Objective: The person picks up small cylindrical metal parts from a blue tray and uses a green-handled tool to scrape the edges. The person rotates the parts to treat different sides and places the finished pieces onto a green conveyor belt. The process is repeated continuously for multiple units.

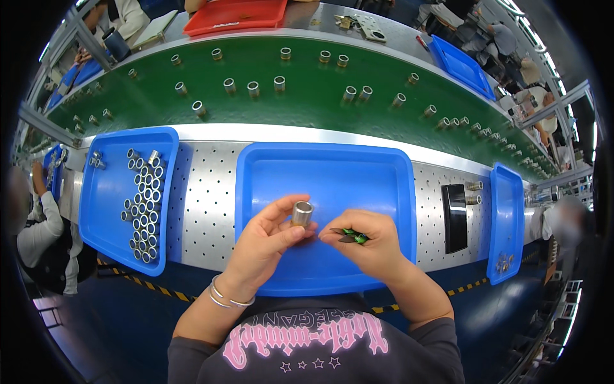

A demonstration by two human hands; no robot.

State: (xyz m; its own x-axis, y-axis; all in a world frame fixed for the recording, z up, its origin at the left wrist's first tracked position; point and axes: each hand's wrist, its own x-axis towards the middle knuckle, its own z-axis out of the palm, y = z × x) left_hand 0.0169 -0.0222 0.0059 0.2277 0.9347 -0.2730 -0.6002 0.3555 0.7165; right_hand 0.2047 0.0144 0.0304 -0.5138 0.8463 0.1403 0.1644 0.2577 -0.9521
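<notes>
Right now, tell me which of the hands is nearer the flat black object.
Right: the right hand is left of the flat black object, over the middle blue tray; the left hand is farther left.

Hollow silver cylinder (302, 214), nearly upright, green-and-black tool (351, 237) near it

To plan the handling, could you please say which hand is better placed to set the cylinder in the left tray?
Likely the left hand: it holds the cylinder and is nearer the left tray; the right hand grips a green object.
</notes>
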